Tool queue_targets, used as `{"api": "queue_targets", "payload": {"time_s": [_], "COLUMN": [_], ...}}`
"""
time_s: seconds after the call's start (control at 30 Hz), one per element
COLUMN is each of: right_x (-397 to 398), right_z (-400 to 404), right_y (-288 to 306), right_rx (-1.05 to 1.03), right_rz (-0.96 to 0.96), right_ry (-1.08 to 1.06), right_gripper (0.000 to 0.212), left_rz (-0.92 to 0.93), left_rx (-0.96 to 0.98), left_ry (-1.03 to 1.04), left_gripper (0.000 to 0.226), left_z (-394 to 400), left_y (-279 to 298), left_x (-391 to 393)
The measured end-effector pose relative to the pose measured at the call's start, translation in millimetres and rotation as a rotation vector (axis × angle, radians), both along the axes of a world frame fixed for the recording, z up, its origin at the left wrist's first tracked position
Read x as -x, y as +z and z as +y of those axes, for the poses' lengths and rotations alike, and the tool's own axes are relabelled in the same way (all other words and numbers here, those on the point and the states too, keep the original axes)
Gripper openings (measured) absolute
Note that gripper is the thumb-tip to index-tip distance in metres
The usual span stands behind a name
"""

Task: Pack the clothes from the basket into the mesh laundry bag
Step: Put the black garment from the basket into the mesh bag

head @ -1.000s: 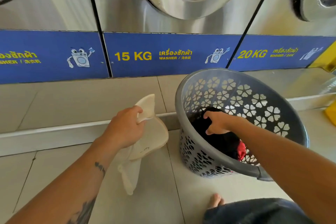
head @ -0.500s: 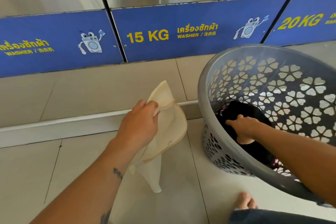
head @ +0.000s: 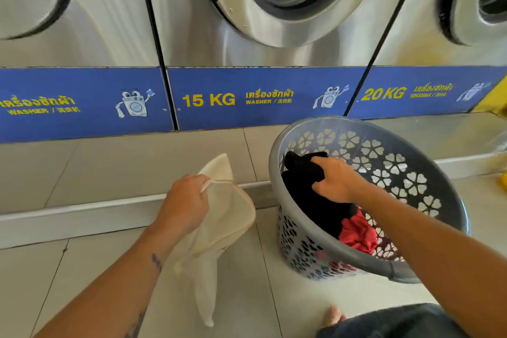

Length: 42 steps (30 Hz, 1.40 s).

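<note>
A grey plastic laundry basket (head: 428,170) with flower-shaped holes stands tilted on the tiled floor at the right. Inside lie a black garment (head: 304,189) and a red garment (head: 358,233). My right hand (head: 336,181) is inside the basket and grips the black garment, whose top is bunched up near the rim. My left hand (head: 185,204) holds the cream mesh laundry bag (head: 227,217) by its rim, left of the basket. The bag's mouth gapes open and its body hangs down toward the floor.
A row of steel front-load washers (head: 274,8) with blue labelled panels stands behind a raised tiled step (head: 123,164). My toes (head: 333,315) and a dark-clothed knee (head: 397,322) show at the bottom right. A yellow object (head: 503,181) sits at the far right edge.
My right hand has lifted the black garment higher, up to the basket's rim. The left hand still holds the bag open. The view has tilted up, showing more of the washers.
</note>
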State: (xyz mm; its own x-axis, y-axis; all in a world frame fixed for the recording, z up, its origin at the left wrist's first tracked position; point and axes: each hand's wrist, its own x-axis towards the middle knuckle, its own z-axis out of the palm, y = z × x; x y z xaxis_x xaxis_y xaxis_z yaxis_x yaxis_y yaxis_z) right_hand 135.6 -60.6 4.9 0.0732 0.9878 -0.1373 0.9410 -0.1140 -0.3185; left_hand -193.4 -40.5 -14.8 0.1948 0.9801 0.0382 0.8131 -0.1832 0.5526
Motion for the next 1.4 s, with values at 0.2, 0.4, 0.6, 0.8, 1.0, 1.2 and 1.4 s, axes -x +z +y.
{"api": "queue_targets", "payload": {"time_s": [0.2, 0.4, 0.6, 0.8, 1.0, 1.2, 1.4], "right_x": [16.0, 34.7, 43.7, 75.1, 142.1, 199.4, 218.7], "right_z": [-42.9, -69.5, -70.5, -74.1, -84.7, -81.5, -83.0], "right_y": [40.7, 42.5, 43.9, 81.8, 124.1, 72.3, 5.9], "right_rx": [-0.187, -0.189, -0.237, -0.595, -0.775, -0.622, -0.171], "right_rz": [0.131, 0.071, -0.103, -0.182, 0.308, 0.541, 0.627], "right_ry": [-0.149, -0.186, -0.146, -0.119, -0.096, -0.139, 0.106], "right_gripper": [0.032, 0.038, 0.048, 0.039, 0.025, 0.028, 0.042], "left_rz": [-0.075, -0.116, -0.129, -0.206, -0.465, -0.767, -0.862], "left_rx": [0.054, 0.111, 0.115, 0.129, 0.221, 0.428, 0.697], "left_ry": [-0.003, 0.021, -0.014, 0.053, 0.144, 0.250, 0.364], "left_gripper": [0.028, 0.026, 0.024, 0.029, 0.030, 0.025, 0.035], "left_z": [-31.1, -50.6, -59.9, -61.0, -63.4, -60.2, -51.7], "left_y": [-3.9, -4.1, 3.2, 5.4, 11.7, 9.4, 1.5], "left_x": [33.7, 56.2, 54.3, 57.1, 48.9, 56.6, 72.0]}}
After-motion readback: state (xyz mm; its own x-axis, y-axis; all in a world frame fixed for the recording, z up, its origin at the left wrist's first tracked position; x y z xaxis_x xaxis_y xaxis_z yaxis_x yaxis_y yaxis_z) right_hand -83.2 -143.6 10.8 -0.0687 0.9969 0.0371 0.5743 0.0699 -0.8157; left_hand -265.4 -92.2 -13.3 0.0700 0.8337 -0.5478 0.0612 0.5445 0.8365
